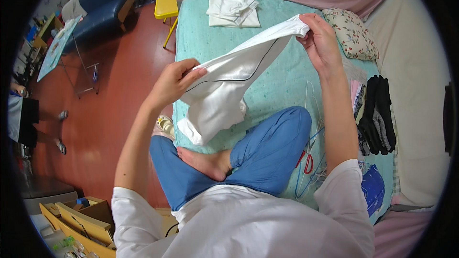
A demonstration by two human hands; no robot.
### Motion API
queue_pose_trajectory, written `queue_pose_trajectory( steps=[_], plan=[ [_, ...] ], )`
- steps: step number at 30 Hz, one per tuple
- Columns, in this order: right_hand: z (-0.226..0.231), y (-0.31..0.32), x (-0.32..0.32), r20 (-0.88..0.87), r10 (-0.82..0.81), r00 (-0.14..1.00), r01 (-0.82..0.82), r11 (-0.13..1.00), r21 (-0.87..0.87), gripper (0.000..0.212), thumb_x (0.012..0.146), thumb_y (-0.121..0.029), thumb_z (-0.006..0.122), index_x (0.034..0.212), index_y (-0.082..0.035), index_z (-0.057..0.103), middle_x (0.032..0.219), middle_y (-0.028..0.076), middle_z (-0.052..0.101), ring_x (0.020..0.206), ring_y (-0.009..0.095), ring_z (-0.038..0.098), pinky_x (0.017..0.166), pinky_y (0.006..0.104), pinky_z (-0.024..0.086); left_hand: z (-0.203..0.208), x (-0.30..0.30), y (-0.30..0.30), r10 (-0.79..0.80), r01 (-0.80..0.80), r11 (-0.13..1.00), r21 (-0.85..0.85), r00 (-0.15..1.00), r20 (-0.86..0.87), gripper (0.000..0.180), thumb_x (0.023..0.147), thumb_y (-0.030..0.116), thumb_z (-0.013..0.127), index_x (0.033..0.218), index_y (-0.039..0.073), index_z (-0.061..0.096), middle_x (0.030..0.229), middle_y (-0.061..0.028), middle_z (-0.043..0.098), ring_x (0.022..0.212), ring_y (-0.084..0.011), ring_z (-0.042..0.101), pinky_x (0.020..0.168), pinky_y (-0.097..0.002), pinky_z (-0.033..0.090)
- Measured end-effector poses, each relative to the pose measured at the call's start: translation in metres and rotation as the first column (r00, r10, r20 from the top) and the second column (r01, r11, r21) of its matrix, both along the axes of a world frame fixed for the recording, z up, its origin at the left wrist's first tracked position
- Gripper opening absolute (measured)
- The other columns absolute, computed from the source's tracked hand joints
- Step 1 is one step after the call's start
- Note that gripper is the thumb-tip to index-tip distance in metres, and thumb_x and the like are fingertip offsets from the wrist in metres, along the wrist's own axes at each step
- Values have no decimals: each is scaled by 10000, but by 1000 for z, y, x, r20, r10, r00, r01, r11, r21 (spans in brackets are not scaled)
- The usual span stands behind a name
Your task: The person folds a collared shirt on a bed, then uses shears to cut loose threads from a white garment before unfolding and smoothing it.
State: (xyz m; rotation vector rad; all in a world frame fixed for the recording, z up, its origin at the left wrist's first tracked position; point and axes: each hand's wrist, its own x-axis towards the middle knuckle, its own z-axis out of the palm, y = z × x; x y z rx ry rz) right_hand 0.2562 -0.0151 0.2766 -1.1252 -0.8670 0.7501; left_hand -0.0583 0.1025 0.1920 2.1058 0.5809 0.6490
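Observation:
A white shirt point(224, 83) with a thin dark piping line is stretched in the air above my crossed legs. My left hand point(176, 82) is closed on its left end, thumb on top of the cloth. Higher up and to the right, my right hand point(319, 40) pinches the opposite end, a narrow band of the fabric. Between the hands the upper edge is pulled fairly taut, while the rest hangs in loose folds toward my bare foot point(204, 163). Beyond it, at the bed's far edge, lies a stack of folded white clothes point(233, 9).
I sit on a bed with a light green sheet point(282, 74). To my right are dark socks point(377, 114), red-handled scissors point(308, 163), tangled cords and a blue packet point(373, 188). A floral pillow point(351, 33) lies far right. A yellow stool point(166, 7) and another person point(28, 122) are left.

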Motion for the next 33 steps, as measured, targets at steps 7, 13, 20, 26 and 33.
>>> queue_pose_trajectory(
  steps=[7,13,20,26,33],
  plan=[
    [29,14,17,31,-147,989,145,988,59,84,872,-97,616,893,-28,572,749,37,591,604,99,531,561,246,442,78,-36,45,-41,12,993,-117,969,-244,231,817,142,737,971,-22,688,795,-8,668,740,-45,584,673,-244,479],
    [55,21,34,28,-37,999,35,997,66,155,905,-118,578,988,4,628,825,68,639,669,126,591,608,223,449,130,-53,90,103,-87,946,-312,994,33,361,845,342,726,997,22,656,814,-5,653,690,-60,594,645,-223,484],
    [93,23,29,195,38,980,-55,995,82,263,917,-137,556,1066,76,592,996,149,678,942,206,675,809,278,523,167,-54,109,127,-72,956,-284,975,181,367,896,404,654,983,47,654,801,21,634,681,-45,592,615,-216,481],
    [103,32,26,581,-170,796,88,982,167,204,917,-100,546,1042,58,584,946,144,696,901,192,685,762,254,523,199,-57,120,165,-132,972,-195,972,164,351,870,402,688,967,65,661,797,23,641,668,-41,594,595,-213,484],
    [121,34,38,721,-335,607,224,942,249,168,940,-133,542,984,20,595,852,107,703,764,155,684,661,256,515,234,-80,103,18,-28,997,-77,991,-129,428,798,182,756,1133,-23,586,961,-57,648,844,-115,635,766,-266,524]
  ],
)
